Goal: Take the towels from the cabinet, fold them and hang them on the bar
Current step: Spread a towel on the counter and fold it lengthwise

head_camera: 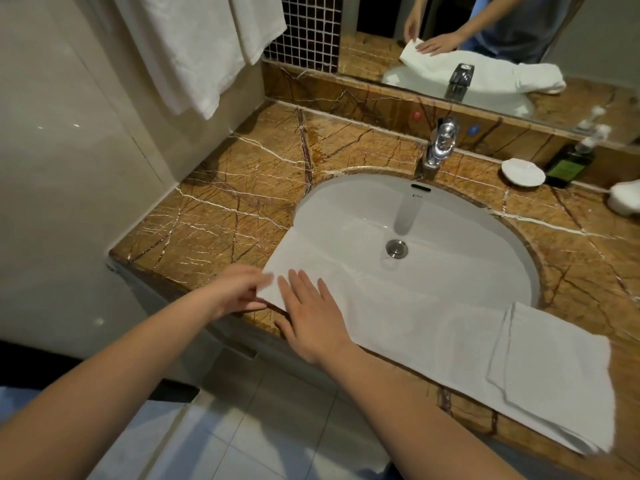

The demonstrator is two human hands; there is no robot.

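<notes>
Here we are at the brown marble counter [242, 188], and a long white towel [433, 327] lies stretched along its front edge. Its middle drapes over the near rim of the white sink [450, 230], and its right end is doubled back on itself in a neat folded layer near the counter's right front.

Over at the towel's left end, both hands are on the cloth. The left hand [239, 292] has its fingers curled round the very end of the towel and pinches the edge between thumb and fingers, though it is a little blurred. Just beside it, the right hand [308, 317] lies flat with its fingers straight and spread, palm down, pressing the towel onto the counter. It grips nothing.

Up in the top left corner, two hanging towels [194, 46] drape down against the wall above the counter's left end. What they hang from is out of view.

Behind the basin stands a chrome faucet [440, 143], and the drain [397, 248] shines at the bottom of the bowl. At the right rear sit a small white soap dish [523, 172] and a dark bottle [571, 164], close together. The mirror [606, 46] behind shows both hands on the towel.
</notes>
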